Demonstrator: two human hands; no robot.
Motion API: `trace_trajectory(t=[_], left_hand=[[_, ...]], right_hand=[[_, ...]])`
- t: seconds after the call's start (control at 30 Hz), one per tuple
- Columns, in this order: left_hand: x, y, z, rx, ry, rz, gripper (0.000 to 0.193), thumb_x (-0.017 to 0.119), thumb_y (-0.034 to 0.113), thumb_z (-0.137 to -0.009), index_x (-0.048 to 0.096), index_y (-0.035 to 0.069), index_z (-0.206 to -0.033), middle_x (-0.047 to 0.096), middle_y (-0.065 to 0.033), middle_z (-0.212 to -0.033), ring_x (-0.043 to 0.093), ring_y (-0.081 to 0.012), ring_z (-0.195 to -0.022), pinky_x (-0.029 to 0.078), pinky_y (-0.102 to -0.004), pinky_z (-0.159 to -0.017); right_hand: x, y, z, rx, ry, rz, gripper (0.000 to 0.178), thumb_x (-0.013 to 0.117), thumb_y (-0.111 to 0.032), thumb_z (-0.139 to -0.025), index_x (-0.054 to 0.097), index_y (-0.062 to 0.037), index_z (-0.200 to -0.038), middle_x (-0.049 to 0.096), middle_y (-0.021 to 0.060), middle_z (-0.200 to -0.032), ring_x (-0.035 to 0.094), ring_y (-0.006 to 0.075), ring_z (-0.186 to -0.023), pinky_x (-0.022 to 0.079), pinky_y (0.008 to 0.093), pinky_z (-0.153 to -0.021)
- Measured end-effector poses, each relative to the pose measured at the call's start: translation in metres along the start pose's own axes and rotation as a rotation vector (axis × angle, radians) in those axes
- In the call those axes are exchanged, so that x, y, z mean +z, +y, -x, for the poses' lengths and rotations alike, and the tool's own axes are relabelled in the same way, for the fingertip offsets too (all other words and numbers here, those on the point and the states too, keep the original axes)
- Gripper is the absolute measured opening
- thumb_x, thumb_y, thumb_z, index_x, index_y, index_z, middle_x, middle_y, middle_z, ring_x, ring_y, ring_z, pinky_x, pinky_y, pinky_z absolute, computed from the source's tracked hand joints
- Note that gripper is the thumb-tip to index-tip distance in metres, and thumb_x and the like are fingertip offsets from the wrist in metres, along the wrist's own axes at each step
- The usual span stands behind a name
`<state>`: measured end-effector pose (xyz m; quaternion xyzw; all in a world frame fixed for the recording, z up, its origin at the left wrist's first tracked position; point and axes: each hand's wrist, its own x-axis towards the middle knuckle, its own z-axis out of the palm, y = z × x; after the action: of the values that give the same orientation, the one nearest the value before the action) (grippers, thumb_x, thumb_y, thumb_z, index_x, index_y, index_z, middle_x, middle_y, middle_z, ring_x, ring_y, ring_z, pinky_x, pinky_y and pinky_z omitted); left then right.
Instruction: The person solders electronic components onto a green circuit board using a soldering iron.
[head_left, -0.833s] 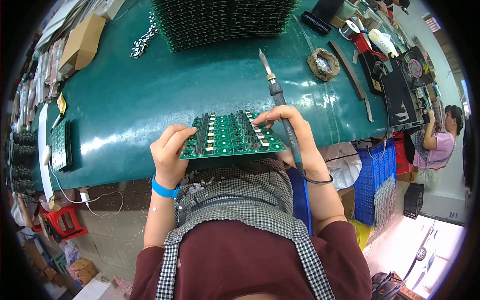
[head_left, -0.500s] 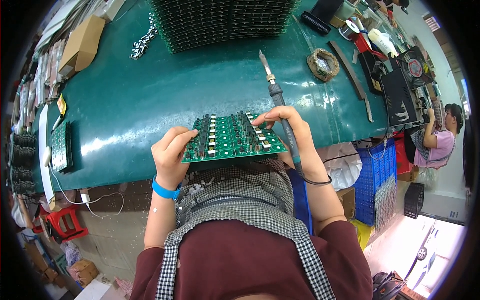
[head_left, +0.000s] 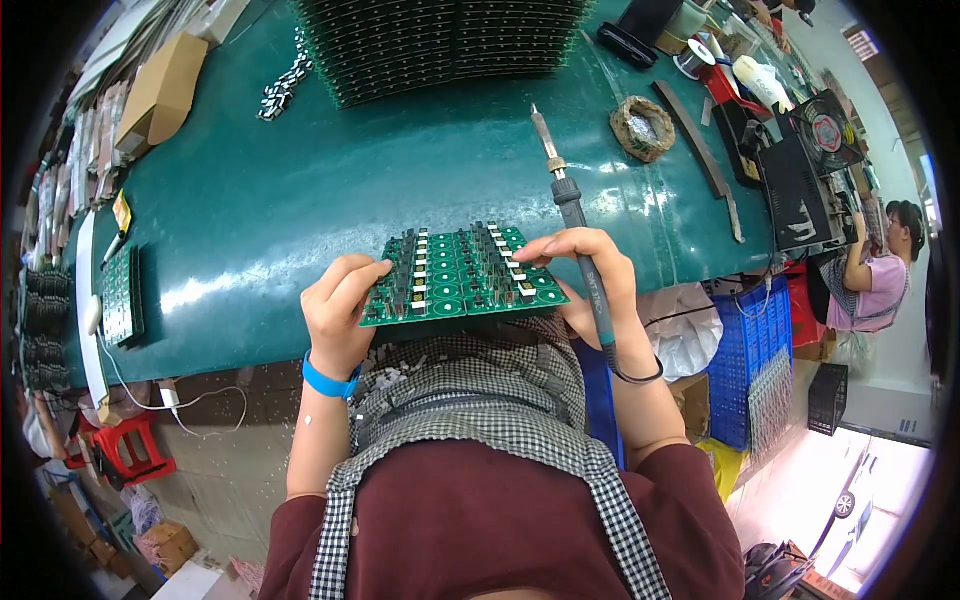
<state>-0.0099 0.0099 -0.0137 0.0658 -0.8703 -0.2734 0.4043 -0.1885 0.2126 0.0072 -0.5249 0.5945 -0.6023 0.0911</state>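
A green circuit board panel (head_left: 450, 272) with rows of white and black parts is held tilted above my lap, at the table's near edge. Its left edge is gripped by my left hand (head_left: 338, 308), thumb and fingers closed on it. My right hand (head_left: 604, 268) has the soldering iron (head_left: 568, 195) lying between thumb and forefinger, tip pointing away over the table. Fingertips of that same hand touch the white parts on the board's right side. The palm side of the right hand is hidden.
A tall stack of green boards (head_left: 450, 50) stands at the far side. Near it lie small black-and-white parts (head_left: 284, 85). On the right are a round tin (head_left: 643, 130), a solder spool (head_left: 695, 60) and a black fan unit (head_left: 815, 190). Another board (head_left: 123, 295) lies left. A co-worker (head_left: 880, 270) is far right.
The soldering iron's tip and handle have shifted slightly right with my right hand. The board has moved a touch left; my left hand keeps its grip.
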Motion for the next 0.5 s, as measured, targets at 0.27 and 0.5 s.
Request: trace_trajectory(t=[0.27,0.5], left_hand=[[0.0,0.001,-0.002,-0.004,0.007,0.0,0.029,0.061,-0.01,-0.063,0.066,0.001,-0.09,0.062,-0.0099,-0.08,0.061,-0.0215,-0.062,0.046,-0.0279,-0.054],[0.001,0.0,-0.002,-0.004,0.01,0.016,0.029,0.061,-0.01,-0.064,0.065,0.001,-0.09,0.062,-0.0095,-0.08,0.059,-0.0199,-0.06,0.044,-0.0271,-0.052]], right_hand=[[0.001,-0.001,0.001,0.053,0.099,0.072,0.045,0.064,0.013,-0.071,0.052,-0.0042,-0.111,0.068,0.0103,-0.092,0.067,0.0206,-0.089,0.051,0.0301,-0.083],[-0.004,0.003,0.01,0.092,0.123,0.174,0.044,0.07,0.01,-0.072,0.053,-0.0054,-0.109,0.068,0.0084,-0.087,0.067,0.0187,-0.086,0.05,0.0285,-0.079]])
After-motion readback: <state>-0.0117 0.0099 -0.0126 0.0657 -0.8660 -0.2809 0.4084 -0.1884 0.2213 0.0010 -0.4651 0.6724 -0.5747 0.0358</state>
